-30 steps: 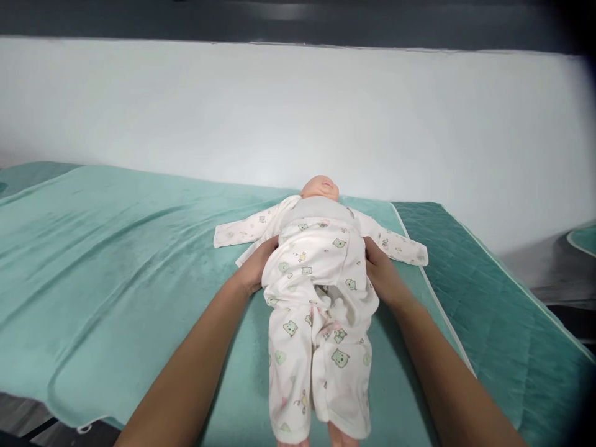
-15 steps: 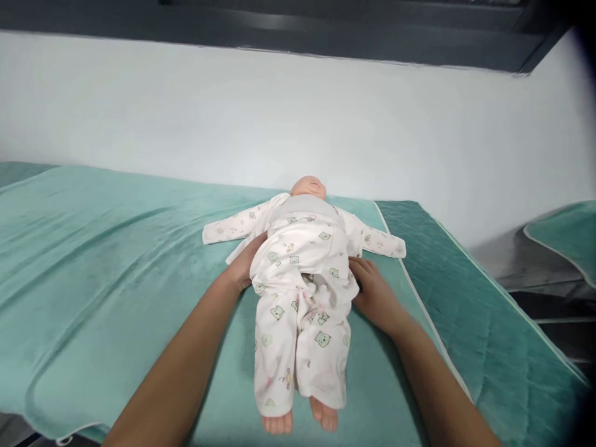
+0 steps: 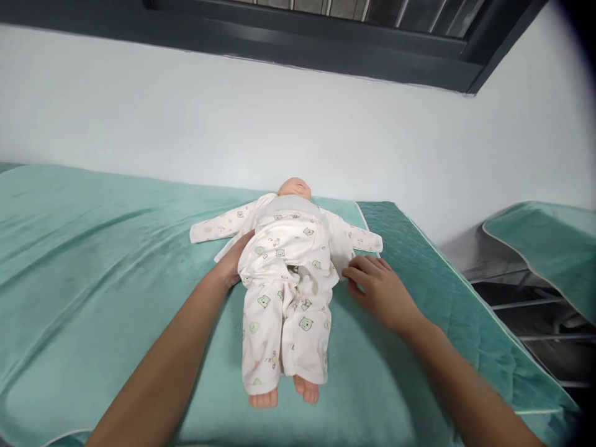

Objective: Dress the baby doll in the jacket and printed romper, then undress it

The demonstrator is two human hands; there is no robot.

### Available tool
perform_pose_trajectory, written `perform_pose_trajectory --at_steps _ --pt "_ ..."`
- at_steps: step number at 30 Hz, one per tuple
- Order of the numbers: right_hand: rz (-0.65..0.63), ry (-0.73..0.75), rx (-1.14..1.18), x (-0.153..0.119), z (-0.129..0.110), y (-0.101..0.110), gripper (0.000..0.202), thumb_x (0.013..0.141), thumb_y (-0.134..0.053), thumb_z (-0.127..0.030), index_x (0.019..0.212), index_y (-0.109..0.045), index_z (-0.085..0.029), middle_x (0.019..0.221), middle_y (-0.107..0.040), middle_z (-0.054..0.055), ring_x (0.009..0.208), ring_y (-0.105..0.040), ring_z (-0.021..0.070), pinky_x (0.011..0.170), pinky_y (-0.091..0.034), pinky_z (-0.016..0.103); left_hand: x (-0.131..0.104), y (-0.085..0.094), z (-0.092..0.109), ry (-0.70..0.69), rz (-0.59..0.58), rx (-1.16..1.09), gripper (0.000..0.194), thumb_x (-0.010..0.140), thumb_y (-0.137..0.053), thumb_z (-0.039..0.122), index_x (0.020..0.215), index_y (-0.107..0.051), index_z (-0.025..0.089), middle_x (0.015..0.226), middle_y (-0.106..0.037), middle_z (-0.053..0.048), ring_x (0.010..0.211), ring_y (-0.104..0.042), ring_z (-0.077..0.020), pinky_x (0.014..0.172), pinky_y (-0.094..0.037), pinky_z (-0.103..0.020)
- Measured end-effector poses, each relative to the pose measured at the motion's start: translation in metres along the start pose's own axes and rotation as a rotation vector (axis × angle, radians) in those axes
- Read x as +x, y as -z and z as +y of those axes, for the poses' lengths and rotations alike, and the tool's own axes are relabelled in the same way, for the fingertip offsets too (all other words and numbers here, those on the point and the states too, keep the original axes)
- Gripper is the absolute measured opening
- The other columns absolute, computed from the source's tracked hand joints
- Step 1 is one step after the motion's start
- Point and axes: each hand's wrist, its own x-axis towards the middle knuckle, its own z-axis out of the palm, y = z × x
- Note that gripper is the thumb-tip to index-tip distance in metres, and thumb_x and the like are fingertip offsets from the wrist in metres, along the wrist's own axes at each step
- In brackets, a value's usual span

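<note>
A baby doll (image 3: 295, 186) lies on its back, head toward the wall and bare feet toward me. It wears a white printed jacket (image 3: 218, 225), spread at the sides, over a grey top (image 3: 293, 203). White trousers (image 3: 305, 323) with green bear prints are pulled high over its belly, bunched at the crotch. My left hand (image 3: 236, 257) rests against the trousers at hip height; its fingers are hidden behind the cloth and the jacket flap. Beside the opposite hip, my right hand (image 3: 375, 285) has loosely bent fingers, thumb apart, fingertips at the jacket's lower edge.
A green sheet (image 3: 116, 279) with folds covers the bed, and a darker quilted pad (image 3: 419, 267) lies along the right. Behind is a white wall (image 3: 233, 118) under a dark window frame (image 3: 302, 43). Another green cover (image 3: 549, 242) and metal bars (image 3: 531, 304) show at the far right.
My right hand has come off the trousers' side and moved outward to the jacket's edge. My left hand stays at the hip. The view has shifted, so the doll appears further left.
</note>
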Motion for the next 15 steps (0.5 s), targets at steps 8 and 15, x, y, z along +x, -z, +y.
perform_pose_trajectory --at_steps 8,15 --pt "-0.047 -0.191 -0.162 -0.042 0.028 0.006 0.019 0.087 -0.053 -0.009 0.091 -0.067 -0.021 0.106 -0.064 0.008 0.102 -0.056 0.0275 0.09 -0.04 0.043 0.001 0.005 -0.004 0.01 0.052 0.002 0.049 0.075 -0.072 0.047 0.118 -0.072 0.021 0.113 -0.074 -0.009 0.117 -0.063 -0.0332 0.102 -0.049 -0.042" --pt "-0.056 -0.024 0.163 0.006 -0.037 -0.008 0.023 0.088 -0.059 -0.019 0.11 -0.065 -0.023 0.118 -0.063 0.009 0.112 -0.054 0.027 0.095 -0.044 0.04 -0.002 0.002 0.0 -0.021 0.027 0.029 0.051 0.076 -0.072 0.044 0.122 -0.069 0.022 0.114 -0.074 -0.008 0.117 -0.062 -0.0324 0.103 -0.048 -0.042"
